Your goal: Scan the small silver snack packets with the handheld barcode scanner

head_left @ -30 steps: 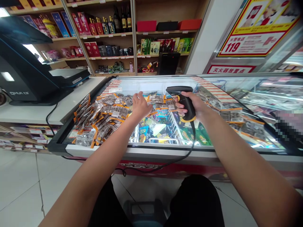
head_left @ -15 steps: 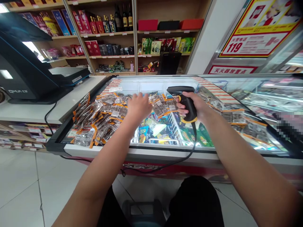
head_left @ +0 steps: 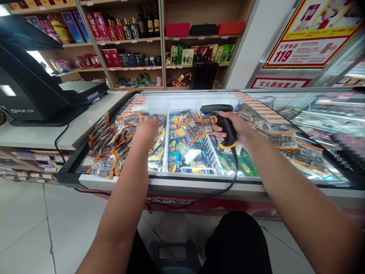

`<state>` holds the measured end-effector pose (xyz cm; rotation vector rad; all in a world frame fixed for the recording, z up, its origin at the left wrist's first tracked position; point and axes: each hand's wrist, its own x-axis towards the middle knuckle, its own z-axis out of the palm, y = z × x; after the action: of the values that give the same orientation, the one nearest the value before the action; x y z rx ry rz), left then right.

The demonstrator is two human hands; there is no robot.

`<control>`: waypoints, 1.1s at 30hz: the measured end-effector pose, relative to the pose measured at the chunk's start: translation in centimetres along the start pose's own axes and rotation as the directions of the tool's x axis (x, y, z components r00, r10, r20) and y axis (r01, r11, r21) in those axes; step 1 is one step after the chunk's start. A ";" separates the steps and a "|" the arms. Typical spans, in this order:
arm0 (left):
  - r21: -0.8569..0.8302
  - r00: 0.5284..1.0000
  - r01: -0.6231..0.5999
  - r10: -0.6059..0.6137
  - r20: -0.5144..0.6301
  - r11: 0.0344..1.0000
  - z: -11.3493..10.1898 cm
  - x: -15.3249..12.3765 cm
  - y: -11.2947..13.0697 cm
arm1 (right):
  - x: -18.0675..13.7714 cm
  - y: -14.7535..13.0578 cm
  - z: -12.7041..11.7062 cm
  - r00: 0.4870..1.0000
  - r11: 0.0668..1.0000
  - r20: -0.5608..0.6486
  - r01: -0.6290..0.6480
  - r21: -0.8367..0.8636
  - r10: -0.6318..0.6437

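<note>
My right hand [head_left: 238, 128] is closed round the handle of a black and yellow barcode scanner [head_left: 221, 121], held over the glass lid of a chest freezer [head_left: 199, 180]. Its head points left at a small cluster of orange-edged snack packets [head_left: 195, 127] lying on the glass. My left hand [head_left: 146, 127] rests palm down, fingers spread, on the big heap of orange-edged packets [head_left: 114, 142] at the left of the lid. Frozen goods [head_left: 182, 152] show through the glass between my hands. The scanner's black cable [head_left: 205, 196] hangs down over the front edge.
A black till terminal [head_left: 31, 91] stands on the white counter [head_left: 71, 129] at left. More packets [head_left: 288, 142] lie on the glass at right. Shelves of boxes and bottles [head_left: 131, 34] fill the back wall. My dark-clothed knee [head_left: 236, 243] is below.
My left hand has swept left from the middle of the lid, pushing packets onto the left heap and baring the glass over the frozen goods. The right hand and scanner stayed put.
</note>
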<state>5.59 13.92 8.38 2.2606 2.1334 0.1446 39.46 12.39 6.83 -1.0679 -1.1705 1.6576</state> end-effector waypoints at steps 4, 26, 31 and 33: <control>-0.310 0.957 -0.229 0.155 -0.244 0.923 1.4 2.2 -0.3 | -0.1 -0.2 0.1 1.000 1.000 0.010 -0.021 -0.013 0.022; -0.904 0.895 -0.376 -0.172 -0.411 0.203 4.9 2.7 9.2 | 0.2 1.8 4.1 0.993 0.993 -0.051 0.104 -0.053 -0.107; -0.955 0.953 -0.274 -0.101 -0.285 0.113 5.2 2.4 9.8 | 0.7 2.4 4.3 0.985 0.988 -0.070 0.156 -0.017 -0.157; -0.973 0.974 -0.218 -0.038 -0.222 0.078 4.9 2.1 9.6 | 0.8 2.4 3.9 0.982 0.987 -0.094 0.161 -0.016 -0.162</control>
<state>15.68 15.60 4.37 1.3865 1.0559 1.4121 35.14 11.59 5.15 -1.0184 -1.1710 1.4622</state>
